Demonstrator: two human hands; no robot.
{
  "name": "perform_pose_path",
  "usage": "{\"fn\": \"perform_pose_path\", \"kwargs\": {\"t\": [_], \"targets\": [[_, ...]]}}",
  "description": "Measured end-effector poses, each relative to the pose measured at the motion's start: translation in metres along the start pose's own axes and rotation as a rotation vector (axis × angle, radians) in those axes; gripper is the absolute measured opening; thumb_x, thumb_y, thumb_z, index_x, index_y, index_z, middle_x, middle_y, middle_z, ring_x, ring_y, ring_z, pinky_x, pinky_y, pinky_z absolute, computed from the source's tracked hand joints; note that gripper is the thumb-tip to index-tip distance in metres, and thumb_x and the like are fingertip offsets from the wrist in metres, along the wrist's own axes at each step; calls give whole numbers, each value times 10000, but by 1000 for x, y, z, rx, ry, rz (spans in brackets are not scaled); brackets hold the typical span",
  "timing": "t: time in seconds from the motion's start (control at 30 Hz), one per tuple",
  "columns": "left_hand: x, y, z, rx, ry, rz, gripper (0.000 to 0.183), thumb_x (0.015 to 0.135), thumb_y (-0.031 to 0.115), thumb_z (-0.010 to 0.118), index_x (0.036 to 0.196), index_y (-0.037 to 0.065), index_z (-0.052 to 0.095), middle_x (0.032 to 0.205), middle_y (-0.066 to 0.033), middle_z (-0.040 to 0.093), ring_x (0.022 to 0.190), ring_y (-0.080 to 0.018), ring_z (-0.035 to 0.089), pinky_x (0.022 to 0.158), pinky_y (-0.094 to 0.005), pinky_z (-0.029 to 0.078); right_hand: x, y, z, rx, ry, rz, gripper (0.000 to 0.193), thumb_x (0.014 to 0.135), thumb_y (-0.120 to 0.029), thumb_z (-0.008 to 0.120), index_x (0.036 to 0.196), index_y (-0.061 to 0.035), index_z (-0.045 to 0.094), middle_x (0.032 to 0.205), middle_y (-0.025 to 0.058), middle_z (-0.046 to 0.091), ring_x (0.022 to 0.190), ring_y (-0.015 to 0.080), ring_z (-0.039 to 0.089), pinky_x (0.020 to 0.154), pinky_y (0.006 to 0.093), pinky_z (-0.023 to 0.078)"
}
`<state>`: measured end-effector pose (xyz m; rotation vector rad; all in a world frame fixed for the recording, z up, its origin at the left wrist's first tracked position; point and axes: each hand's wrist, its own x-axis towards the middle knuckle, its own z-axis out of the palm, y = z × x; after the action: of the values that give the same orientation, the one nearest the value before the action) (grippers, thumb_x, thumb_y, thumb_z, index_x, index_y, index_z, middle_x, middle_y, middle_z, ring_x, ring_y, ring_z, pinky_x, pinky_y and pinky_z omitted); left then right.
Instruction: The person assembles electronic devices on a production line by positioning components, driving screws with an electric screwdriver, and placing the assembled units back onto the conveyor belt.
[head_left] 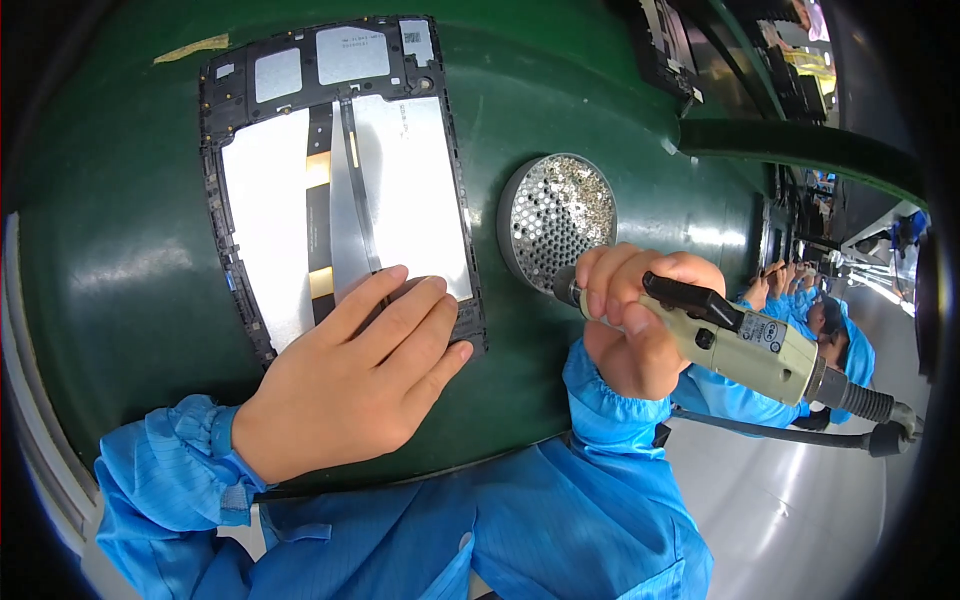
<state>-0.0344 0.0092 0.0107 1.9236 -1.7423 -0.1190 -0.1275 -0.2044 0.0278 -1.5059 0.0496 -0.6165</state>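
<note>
A tablet-like device frame [415, 190] with silver panels and a black border lies on the green table. Two dark flex cables, one with gold patches [318, 170], run down its middle. My left hand [360, 385] rests flat over the frame's lower edge, its fingers stretched out and covering the cables' lower ends. A pale green electric screwdriver [765, 355] with a black lever is gripped in my right hand [635, 310]. Its nose points down at the near rim of a round grey dish [507, 225]. Small screws [590, 195] fill the dish's perforated plate; my fingers hide the tool's tip.
A cord [770, 432] trails from the screwdriver's rear at the right. A green bar [800, 148] crosses the upper right, near dark device parts [665, 55]. Yellow tape [192, 48] sticks to the table. Co-workers in blue [855, 350] sit along the right.
</note>
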Motion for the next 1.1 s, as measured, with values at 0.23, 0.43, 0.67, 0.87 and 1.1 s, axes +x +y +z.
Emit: {"fn": "perform_pose_path", "kwargs": {"t": [0.23, 0.43, 0.67, 0.87, 1.1], "targets": [[-2, 2, 5, 41, 31, -10, 269, 788, 101, 633, 1047, 54, 687, 1159, -188, 596, 1151, -332, 539, 1034, -464, 395, 0, -32, 8, 71, 19, -114, 376, 799, -105, 605, 1142, -86, 453, 633, 59, 474, 577, 203, 499, 580, 366, 415], [-2, 1, 3, 17, 19, -19, 280, 769, 110, 623, 1028, 26, 692, 1155, -192, 591, 1153, -334, 531, 1035, -467, 387, -10, -35, 26, 1, -233, -43, 325, 825, -108, 563, 1125, -93, 439, 651, 24, 481, 575, 164, 503, 568, 341, 418], [-1, 0, 8, 27, 32, -15, 273, 759, 121, 615, 1001, 26, 700, 1146, -188, 594, 1154, -324, 529, 1036, -467, 380, -12, -29, 32, -3, -267, -15, 312, 827, -78, 573, 1107, -85, 437, 640, 26, 484, 560, 170, 524, 571, 348, 441], [-2, 2, 6, 26, 47, -23, 265, 748, 121, 618, 981, 32, 707, 1125, -177, 610, 1149, -311, 534, 1034, -458, 383, -12, -26, 33, 4, -276, 6, 316, 822, -72, 587, 1105, -83, 448, 646, 32, 493, 553, 175, 519, 565, 353, 436], [-2, 0, 7, 11, 54, -33, 248, 758, 120, 634, 978, 38, 714, 1122, -165, 614, 1151, -302, 532, 1030, -450, 388, -11, -26, 36, -11, -294, 24, 326, 802, -51, 585, 1095, -84, 445, 638, 36, 491, 542, 176, 515, 555, 357, 432]]}}
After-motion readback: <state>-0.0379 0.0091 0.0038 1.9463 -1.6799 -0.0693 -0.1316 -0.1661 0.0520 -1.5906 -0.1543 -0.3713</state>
